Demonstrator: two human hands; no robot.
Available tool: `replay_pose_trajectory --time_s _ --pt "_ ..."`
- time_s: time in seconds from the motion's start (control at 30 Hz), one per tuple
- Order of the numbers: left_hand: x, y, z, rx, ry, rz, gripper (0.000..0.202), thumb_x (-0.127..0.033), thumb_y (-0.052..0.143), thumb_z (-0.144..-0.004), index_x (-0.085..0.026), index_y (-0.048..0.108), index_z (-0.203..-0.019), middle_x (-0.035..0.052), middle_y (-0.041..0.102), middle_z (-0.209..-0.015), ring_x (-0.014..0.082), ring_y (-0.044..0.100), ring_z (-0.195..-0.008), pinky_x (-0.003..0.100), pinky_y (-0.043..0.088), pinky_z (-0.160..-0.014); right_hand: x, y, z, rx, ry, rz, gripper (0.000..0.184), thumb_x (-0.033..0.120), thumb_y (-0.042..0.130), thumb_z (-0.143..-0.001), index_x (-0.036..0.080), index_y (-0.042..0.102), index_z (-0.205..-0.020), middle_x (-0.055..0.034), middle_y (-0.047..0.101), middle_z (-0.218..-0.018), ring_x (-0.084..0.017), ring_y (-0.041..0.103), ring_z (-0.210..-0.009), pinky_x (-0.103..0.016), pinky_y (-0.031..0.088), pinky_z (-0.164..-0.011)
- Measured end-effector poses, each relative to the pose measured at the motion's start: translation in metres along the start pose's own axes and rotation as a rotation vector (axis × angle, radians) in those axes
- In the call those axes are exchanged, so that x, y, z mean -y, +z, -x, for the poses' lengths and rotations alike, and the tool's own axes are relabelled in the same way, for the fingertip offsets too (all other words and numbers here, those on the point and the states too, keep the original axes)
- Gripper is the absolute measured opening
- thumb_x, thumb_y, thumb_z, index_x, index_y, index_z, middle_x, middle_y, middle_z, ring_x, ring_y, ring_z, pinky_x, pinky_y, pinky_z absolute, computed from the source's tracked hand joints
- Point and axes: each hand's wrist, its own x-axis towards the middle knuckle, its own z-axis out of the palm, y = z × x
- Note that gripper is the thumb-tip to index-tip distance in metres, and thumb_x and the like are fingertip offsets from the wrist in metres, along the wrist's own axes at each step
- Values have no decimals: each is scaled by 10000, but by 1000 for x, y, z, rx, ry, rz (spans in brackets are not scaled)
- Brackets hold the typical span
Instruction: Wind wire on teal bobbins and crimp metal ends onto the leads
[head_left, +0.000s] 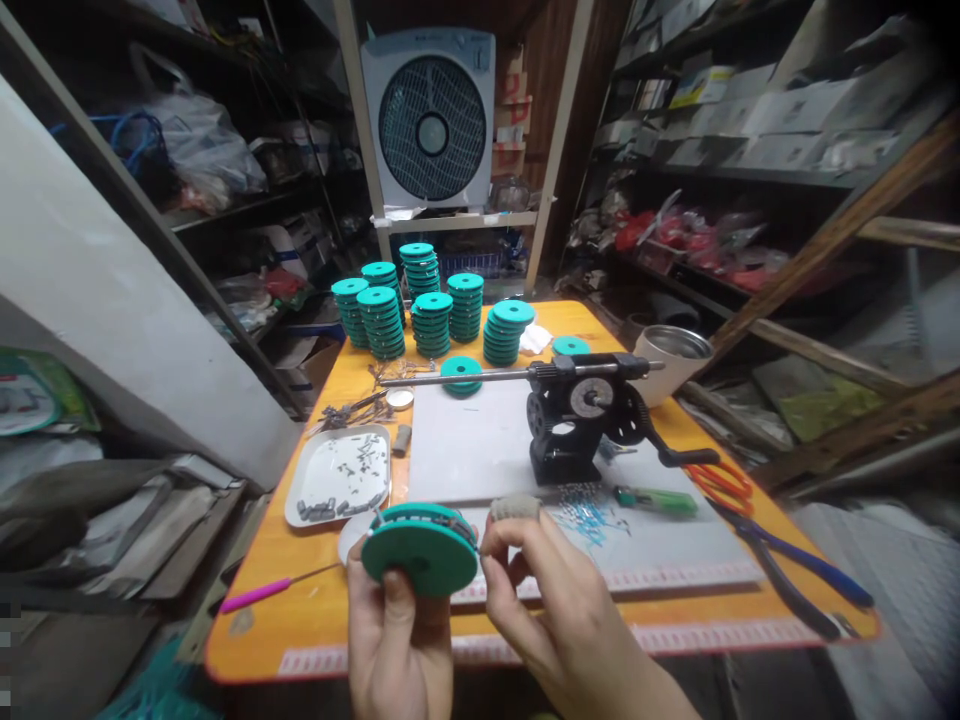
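Note:
My left hand [394,630] grips a teal plastic spool [420,548] from below, holding it upright near the front edge of the orange table [315,620]. My right hand [547,590] is just right of the spool, fingers pinched at its rim on something too thin to make out; a grey cot covers one fingertip. Behind the hands stands a black hand-crank winder [577,415] with a long steel shaft [450,379] carrying one teal spool.
Several stacks of teal spools [431,310] stand at the table's far side. A metal tray of small parts [341,475], a pink-handled pick [262,592], a green tool [656,500], orange scissors [720,480], blue pliers [795,570] and a cup [675,360] lie around the white mat [472,450].

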Motion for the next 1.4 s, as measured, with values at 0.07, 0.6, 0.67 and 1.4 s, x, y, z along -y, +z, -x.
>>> replay_pose_trajectory --time_s 0.07,0.6,0.67,1.4 --pt "-15 1 -5 -71 74 -28 332 -406 696 -802 -338 593 -1110 -28 694 -1034 162 680 -892 294 571 -831 -9 -8 1 -44 42 50 116 111 441 -924 222 475 -937 -5 540 -799 -139 556 -690 -242 475 -610" --pt "-28 -12 -14 103 -11 -442 385 -431 657 -833 -256 485 -1129 16 633 -1006 150 600 -904 209 496 -773 -32 11 -7 122 172 -43 335 203 484 -966 211 596 -1282 -101 679 -1055 -235 618 -957 -391 539 -830" --pt "-24 -11 -11 129 54 -506 352 -411 649 -844 -244 488 -1109 25 638 -988 156 610 -913 213 489 -782 -17 13 -6 113 272 -321 324 255 583 -926 277 628 -1246 -46 703 -1095 -196 662 -929 -320 559 -804" --pt "-70 -42 -22 399 287 -1067 172 -282 746 -742 -258 711 -908 55 710 -949 243 672 -899 310 534 -803 -38 -33 7 -60 64 34 223 156 564 -915 292 689 -1039 -5 699 -831 -168 632 -706 -270 485 -636"
